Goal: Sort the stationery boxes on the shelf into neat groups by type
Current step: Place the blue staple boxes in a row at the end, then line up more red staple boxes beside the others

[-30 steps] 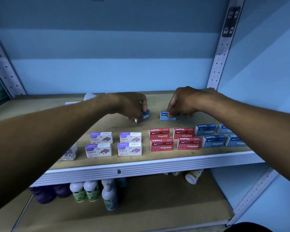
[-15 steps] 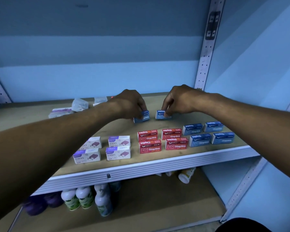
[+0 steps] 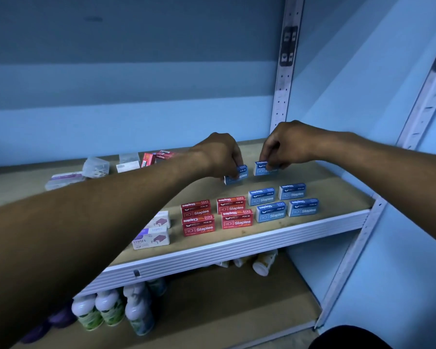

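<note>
My left hand [image 3: 218, 153] pinches a tilted blue staples box [image 3: 237, 175] just above the wooden shelf [image 3: 320, 180]. To its right, my right hand [image 3: 286, 144] pinches a second blue staples box [image 3: 263, 168] from above. In front of them lies a neat block of several blue boxes [image 3: 283, 201]. Left of that sits a block of several red staples boxes [image 3: 215, 216]. White and purple staples boxes [image 3: 152, 238] lie further left, partly hidden by my left forearm.
Loose items lie at the back left: clear plastic cases [image 3: 96, 167], a white box [image 3: 127, 166] and red boxes [image 3: 159, 157]. A perforated metal upright [image 3: 286, 79] stands at the back right corner. Bottles [image 3: 111, 309] stand on the lower shelf.
The view has swung left, so the shelf's contents sit further right in frame. Both hands still hold their blue boxes, which stay close side by side behind the blue group.
</note>
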The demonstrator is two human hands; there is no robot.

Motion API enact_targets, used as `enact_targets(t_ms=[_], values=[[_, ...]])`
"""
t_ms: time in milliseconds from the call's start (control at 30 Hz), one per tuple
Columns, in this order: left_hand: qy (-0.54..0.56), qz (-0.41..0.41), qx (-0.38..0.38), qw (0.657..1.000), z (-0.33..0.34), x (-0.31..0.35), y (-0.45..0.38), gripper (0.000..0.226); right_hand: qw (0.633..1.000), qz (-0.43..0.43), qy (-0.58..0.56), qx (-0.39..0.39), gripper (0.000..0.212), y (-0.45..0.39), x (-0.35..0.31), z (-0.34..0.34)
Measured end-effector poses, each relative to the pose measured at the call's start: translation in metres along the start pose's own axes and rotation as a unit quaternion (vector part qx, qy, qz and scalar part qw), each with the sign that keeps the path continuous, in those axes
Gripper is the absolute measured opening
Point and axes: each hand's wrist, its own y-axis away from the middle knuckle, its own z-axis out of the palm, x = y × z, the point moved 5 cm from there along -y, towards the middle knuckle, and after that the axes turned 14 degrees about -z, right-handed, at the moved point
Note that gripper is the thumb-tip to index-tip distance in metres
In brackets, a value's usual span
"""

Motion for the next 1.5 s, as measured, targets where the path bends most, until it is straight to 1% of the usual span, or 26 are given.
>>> enact_targets(t_ms=[200,367,567,667,767,867,1067,1367,1500], values=[[-0.016,0.02,-0.011,1.0,0.012,0.025,-0.005,0.024,1.0,0.019,0.017,-0.009,0.016,0.012,0.016,-0.003],[-0.03,0.028,-0.014,0.999,0.023,0.033,-0.007,0.024,0.999,0.026,0.031,-0.029,0.017,0.017,0.028,0.004],[-0.062,0.054,-0.001,0.997,0.034,0.038,-0.006,0.025,0.998,0.022,0.043,-0.043,0.017,0.018,0.032,0.013],[-0.06,0.054,-0.001,0.997,0.034,0.036,-0.006,0.026,0.997,0.015,0.05,-0.048,0.018,0.019,0.031,0.015],[-0.045,0.045,-0.011,0.998,0.028,0.031,-0.004,0.033,0.996,0.004,0.056,-0.066,0.019,0.019,0.027,0.012],[-0.033,0.031,-0.006,0.999,0.015,0.018,-0.001,0.039,0.995,-0.023,0.089,-0.046,0.024,0.012,0.016,0.006],[-0.03,-0.006,0.023,0.999,-0.017,-0.029,0.016,0.043,0.995,-0.045,0.078,-0.04,0.036,-0.009,-0.02,0.017],[-0.037,-0.072,0.053,0.995,-0.053,-0.112,0.051,0.04,0.992,-0.079,0.078,-0.065,0.039,-0.045,-0.086,0.042],[-0.049,-0.096,0.069,0.992,-0.057,-0.14,0.054,0.047,0.987,-0.089,0.102,-0.09,0.04,-0.063,-0.11,0.056]])
